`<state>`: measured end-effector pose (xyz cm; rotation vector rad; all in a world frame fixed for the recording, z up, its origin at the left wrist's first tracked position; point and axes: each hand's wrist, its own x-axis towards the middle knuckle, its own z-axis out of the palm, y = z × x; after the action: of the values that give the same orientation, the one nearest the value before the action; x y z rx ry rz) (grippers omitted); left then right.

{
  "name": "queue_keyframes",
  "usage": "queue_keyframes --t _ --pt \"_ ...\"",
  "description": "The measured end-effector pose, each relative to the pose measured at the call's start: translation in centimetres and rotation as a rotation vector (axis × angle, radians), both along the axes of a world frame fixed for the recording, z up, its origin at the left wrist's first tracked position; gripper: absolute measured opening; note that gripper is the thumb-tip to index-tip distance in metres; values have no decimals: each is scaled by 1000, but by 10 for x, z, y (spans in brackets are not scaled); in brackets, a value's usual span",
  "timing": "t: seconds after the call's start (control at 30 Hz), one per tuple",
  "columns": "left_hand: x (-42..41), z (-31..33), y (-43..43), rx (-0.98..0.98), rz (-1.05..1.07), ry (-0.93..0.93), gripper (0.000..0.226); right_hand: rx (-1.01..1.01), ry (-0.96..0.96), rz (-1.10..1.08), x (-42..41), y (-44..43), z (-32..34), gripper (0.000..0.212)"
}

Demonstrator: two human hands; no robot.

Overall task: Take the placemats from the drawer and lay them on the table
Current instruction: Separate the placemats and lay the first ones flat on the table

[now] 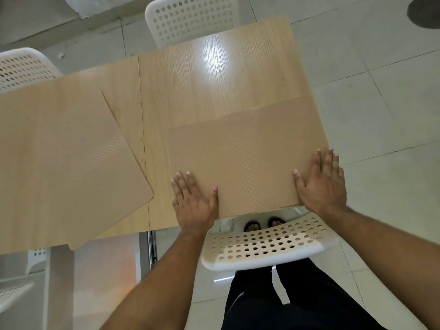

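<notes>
A tan placemat (pixel 247 148) with a fine dotted texture lies flat on the right part of the light wooden table (pixel 202 86), its near edge along the table's front edge. My left hand (pixel 194 203) presses flat on its near left corner, fingers spread. My right hand (pixel 321 184) lies flat on its near right corner, also with fingers spread. A second tan placemat (pixel 64 158) lies on the left part of the table, turned at an angle, its near corner hanging past the front edge. Neither hand grips anything. No drawer is in view.
A white perforated chair (pixel 264 244) stands tucked under the table's front edge just below my hands, with my feet visible behind it. Two more white chairs stand at the far side (pixel 190 17) and far left (pixel 21 67). Pale floor tiles lie to the right.
</notes>
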<state>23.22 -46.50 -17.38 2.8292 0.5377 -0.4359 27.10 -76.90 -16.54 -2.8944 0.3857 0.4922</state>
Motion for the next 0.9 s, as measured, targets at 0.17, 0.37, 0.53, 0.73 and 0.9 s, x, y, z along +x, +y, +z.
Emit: queue_keyframes --t 0.17,0.37,0.53,0.73,0.9 --pt "-1 1 1 -1 -3 -2 88 4 14 -5 2 1 1 83" --pt "3 7 0 2 33 -26 90 7 -8 4 5 2 8 84" --pt "48 24 -39 -58 -96 -93 87 70 -25 30 34 -4 18 82" --pt "96 37 -117 -152 -313 -94 80 81 90 105 48 -9 13 85" --pt "121 28 -153 -169 -433 -67 71 49 61 77 46 -2 11 85"
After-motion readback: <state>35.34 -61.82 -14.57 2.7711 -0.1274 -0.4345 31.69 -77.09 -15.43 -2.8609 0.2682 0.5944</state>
